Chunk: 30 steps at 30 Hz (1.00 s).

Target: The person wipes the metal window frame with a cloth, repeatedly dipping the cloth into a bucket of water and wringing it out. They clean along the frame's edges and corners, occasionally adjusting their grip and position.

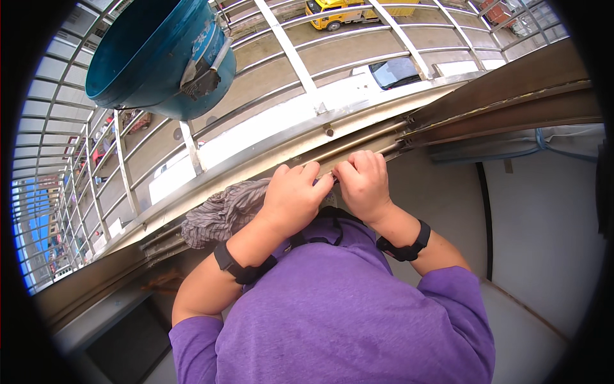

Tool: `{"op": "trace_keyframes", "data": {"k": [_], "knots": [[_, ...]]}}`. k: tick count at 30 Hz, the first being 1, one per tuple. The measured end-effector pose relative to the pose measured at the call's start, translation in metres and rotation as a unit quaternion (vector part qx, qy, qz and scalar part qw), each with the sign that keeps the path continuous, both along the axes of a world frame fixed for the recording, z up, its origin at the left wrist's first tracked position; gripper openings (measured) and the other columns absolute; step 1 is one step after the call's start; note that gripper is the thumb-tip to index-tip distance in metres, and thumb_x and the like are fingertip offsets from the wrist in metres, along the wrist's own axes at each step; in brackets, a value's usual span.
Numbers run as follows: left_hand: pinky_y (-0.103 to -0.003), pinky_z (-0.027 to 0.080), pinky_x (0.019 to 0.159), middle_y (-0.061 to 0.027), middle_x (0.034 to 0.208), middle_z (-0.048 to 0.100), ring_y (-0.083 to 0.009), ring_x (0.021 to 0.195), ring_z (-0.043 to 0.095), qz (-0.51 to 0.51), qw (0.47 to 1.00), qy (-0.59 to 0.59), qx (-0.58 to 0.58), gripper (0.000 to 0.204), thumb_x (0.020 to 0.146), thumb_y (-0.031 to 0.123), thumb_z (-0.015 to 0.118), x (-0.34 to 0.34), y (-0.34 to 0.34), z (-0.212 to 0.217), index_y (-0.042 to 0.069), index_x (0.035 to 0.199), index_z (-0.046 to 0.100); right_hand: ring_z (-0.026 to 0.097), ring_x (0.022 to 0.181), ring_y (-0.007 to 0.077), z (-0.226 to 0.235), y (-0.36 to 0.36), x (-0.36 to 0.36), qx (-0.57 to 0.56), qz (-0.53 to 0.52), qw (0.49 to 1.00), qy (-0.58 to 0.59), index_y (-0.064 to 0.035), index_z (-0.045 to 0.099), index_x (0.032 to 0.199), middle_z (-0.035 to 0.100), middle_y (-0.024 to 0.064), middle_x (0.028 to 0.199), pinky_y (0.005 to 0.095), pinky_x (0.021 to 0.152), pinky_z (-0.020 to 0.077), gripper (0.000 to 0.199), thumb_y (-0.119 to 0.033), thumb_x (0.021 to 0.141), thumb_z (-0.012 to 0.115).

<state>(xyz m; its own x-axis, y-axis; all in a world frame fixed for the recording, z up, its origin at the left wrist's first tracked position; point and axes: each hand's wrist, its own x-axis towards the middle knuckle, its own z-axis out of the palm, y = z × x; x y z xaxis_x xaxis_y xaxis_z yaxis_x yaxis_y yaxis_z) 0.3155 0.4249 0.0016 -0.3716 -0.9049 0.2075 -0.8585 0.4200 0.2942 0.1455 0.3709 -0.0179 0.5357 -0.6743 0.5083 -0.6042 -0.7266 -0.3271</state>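
Close together over the window track (348, 146), my left hand (294, 195) and my right hand (364, 185) are both closed, thumbs nearly meeting. Something small and dark shows in the gap between the fingertips, too hidden to name. A grey, stringy bundle (220, 214), like a mop head or bunched cloth, lies on the sill beside my left wrist and is partly covered by it. Beyond the sill at upper left is a blue bucket (173, 70), scuffed and tilted in view, with a wire handle.
Metal security bars (288, 51) enclose the outside of the window. A brown-framed sliding window panel (505, 96) stands at the right. Far below, a yellow truck (339, 14) and a dark-windowed car (394, 72) are on the street. Pale wall panels (543, 211) are at the right indoors.
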Motion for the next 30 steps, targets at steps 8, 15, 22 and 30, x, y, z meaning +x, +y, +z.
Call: {"op": "trace_keyframes", "data": {"k": [8,15,22,30], "knots": [[-0.039,0.038,0.073,-0.0057,0.082,0.05,-0.0243,0.083,0.05,-0.001,1.0,0.002,-0.027,0.027,0.062,0.024,0.073,0.004,0.014,0.016,0.011,0.084,0.064,0.057,0.103,0.0208,0.001,0.028,-0.024,0.047,0.033,0.993,0.106,-0.0062,0.064,0.098,0.062,0.0068,0.102,0.044,0.093,0.035,0.022,-0.018,0.079,0.066],[-0.037,0.037,0.07,-0.0046,0.077,0.05,-0.0234,0.079,0.05,-0.023,1.0,0.008,-0.005,0.019,0.066,0.015,0.068,0.012,0.013,-0.001,0.008,0.083,0.066,0.053,0.087,0.0268,0.007,0.033,0.001,0.08,0.052,0.988,0.121,0.0031,0.065,0.086,0.057,0.0123,0.084,0.0468,0.094,0.0355,0.035,-0.028,0.071,0.071],[-0.039,0.036,0.06,-0.0072,0.067,0.044,-0.0272,0.067,0.045,-0.016,0.999,0.038,0.028,0.016,0.054,0.006,0.064,0.084,0.054,0.007,0.006,0.069,0.06,0.054,0.08,0.026,-0.008,0.06,0.063,0.104,0.241,0.964,0.041,0.0049,0.062,0.085,0.053,0.012,0.078,0.035,0.077,0.0439,0.024,-0.014,0.071,0.063],[-0.037,0.038,0.06,-0.0081,0.067,0.046,-0.0262,0.067,0.049,-0.05,0.993,0.098,-0.035,0.016,0.059,0.011,0.067,0.01,0.002,-0.012,0.007,0.063,0.052,0.058,0.085,0.0267,0.021,0.015,-0.013,0.055,0.103,0.982,0.146,0.0059,0.065,0.095,0.061,0.0137,0.089,0.0389,0.082,0.0413,0.027,-0.009,0.073,0.057]]}}
